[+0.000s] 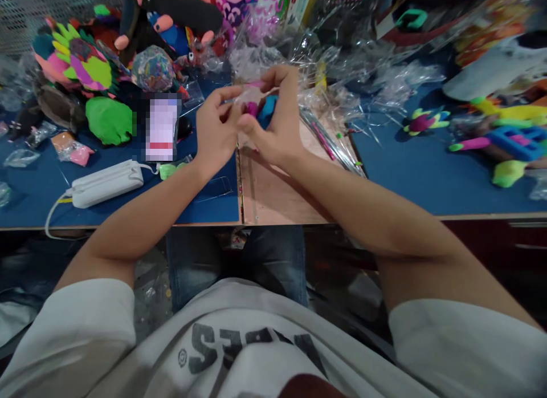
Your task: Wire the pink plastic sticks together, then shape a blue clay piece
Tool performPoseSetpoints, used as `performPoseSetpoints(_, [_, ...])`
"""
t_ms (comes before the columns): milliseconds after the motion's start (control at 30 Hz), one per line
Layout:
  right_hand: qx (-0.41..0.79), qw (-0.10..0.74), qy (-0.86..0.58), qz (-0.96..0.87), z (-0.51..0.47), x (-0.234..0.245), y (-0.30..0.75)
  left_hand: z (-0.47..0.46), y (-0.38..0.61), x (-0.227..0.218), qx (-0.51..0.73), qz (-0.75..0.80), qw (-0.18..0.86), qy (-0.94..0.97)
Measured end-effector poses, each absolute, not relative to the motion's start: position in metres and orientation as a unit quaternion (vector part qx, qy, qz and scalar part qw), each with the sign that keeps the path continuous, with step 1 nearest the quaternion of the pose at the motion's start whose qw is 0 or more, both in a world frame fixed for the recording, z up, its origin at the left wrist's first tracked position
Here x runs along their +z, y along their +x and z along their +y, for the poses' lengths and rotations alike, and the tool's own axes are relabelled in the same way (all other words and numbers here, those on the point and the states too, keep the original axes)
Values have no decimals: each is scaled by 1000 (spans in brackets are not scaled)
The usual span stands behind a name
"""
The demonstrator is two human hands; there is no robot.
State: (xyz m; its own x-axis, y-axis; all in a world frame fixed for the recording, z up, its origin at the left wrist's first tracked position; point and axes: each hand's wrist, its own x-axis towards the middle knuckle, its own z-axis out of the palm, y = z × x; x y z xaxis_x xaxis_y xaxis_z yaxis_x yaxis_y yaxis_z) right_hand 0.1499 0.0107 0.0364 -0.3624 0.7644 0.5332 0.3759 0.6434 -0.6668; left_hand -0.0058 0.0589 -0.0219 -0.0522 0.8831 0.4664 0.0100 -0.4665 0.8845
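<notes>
Both hands are raised close together above a bare wooden board (pixel 277 198). My left hand (pixel 217 127) is closed, its fingertips pinching a crumpled piece of clear plastic wrap (pixel 250 96). A small magenta lump (pixel 252 108), which looks like modelling clay, shows at the wrap between the hands. My right hand (pixel 280 127) curls around a blue clay-like lump (pixel 268 110), with thumb and forefinger reaching toward the wrap. Part of the blue lump is hidden behind the fingers. Just right of that hand lie several thin modelling tools (pixel 329 141) on the board.
A phone (pixel 161 130) and a white power strip (pixel 106 184) with its cable lie on the left. Behind them are a green clay lump (pixel 110 120) and a multicoloured ball (pixel 152 68). Crumpled plastic covers the back. A small clay turtle (pixel 426 122) stands on the right.
</notes>
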Motion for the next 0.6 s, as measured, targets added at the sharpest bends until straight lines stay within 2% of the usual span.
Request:
performPoseSetpoints(100, [252,448,-358,-780,9,39,155,52,-2,-21,578,359,415,604])
performPoseSetpoints(200, [281,489,-363,-741,30,18,164,62,-11,-24,541,361,467,599])
performPoseSetpoints(267, [311,552,-351,-689,47,0,170,75,-23,-27,555,389,442,588])
performPoseSetpoints(333, [387,580,-327,-638,61,-13,176,88,-34,-29,588,434,388,562])
performPoseSetpoints(467, [526,547,-321,-567,72,-17,184,96,-42,-29,570,467,278,617])
performPoseSetpoints(600, [563,545,-353,-511,66,-3,184,86,-31,-25,481,469,276,688])
